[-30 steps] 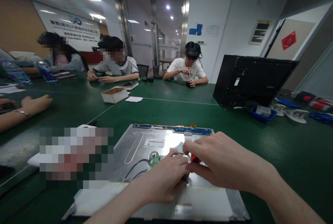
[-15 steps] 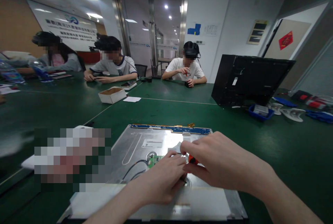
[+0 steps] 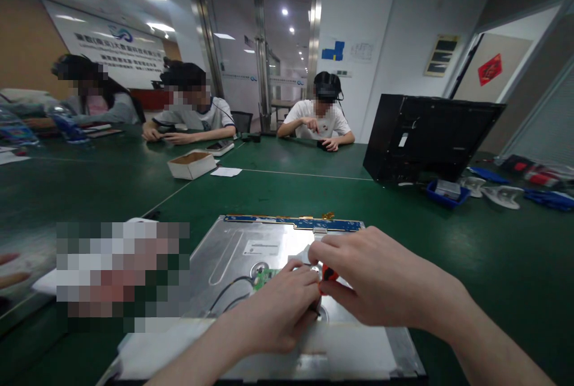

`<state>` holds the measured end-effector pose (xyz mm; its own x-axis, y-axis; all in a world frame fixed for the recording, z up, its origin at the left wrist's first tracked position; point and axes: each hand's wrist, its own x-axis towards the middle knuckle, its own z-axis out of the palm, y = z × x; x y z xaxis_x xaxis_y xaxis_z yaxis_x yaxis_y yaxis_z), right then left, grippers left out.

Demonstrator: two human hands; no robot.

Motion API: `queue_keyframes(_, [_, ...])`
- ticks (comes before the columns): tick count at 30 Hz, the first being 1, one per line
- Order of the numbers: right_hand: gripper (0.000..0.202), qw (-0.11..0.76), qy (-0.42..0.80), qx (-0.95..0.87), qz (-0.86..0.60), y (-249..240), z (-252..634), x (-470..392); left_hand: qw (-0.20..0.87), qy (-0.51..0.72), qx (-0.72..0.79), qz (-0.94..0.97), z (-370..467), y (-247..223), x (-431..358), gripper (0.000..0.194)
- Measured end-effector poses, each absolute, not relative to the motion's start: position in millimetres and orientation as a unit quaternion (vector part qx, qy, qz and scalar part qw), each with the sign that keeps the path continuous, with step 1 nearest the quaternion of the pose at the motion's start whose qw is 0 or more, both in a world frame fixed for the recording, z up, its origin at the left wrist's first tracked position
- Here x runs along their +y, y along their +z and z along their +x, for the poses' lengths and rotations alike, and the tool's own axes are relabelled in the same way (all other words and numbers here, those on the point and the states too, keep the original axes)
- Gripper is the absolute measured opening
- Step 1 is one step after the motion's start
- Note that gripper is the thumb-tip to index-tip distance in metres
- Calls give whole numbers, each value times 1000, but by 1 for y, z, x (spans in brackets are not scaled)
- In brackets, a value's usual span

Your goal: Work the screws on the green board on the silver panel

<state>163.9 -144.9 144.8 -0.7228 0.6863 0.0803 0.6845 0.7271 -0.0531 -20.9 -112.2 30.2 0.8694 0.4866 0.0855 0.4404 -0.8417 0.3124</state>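
Observation:
A silver metal display panel (image 3: pixel 210 254) lies flat in front of me, a blue circuit strip (image 3: pixel 269 220) along its far edge. My right hand (image 3: pixel 381 272) is closed around an orange-and-black screwdriver (image 3: pixel 330 272) over the panel's middle; its tip is hidden. Pressed close beside it, my left hand (image 3: pixel 282 302) has its fingers bent together over the same spot, and what they pinch cannot be made out. A small green circuit board (image 3: pixel 263 278) peeks out left of those fingers, with dark cables (image 3: pixel 228 285) running from it. A white label (image 3: pixel 260 247) is stuck on the panel.
A black monitor casing (image 3: pixel 430 135) stands at the right, near a blue tray (image 3: pixel 448 193). An open white box (image 3: pixel 192 166) and a paper (image 3: pixel 226 172) lie farther back. Several people in headsets sit across the green table (image 3: pixel 287 192). Another person's hand (image 3: pixel 11 269) shows at the left edge.
Both my hands stay at the same spot, with the right fingers slightly shifted and more of the orange handle showing. Another person's hand has come into view at the left edge.

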Motion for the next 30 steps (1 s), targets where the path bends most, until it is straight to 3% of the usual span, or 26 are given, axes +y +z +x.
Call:
queue_keyframes(9, [18,25,34,-934,-355,150,163,-146,140,66,250,956,-20,36,-114,10])
queue_keyframes(15, [7,23,16,-928,-370,148,161,-145,144,76,251,954,-20,35,-114,18])
queue_keyframes(22, [8,25,15,-931,-364,149,161,-145,139,66,255,955,-18,32,-114,7])
queue_keyframes(30, [5,27,11,-931,-363,148,162,-145,144,75,251,954,-19,32,-114,9])
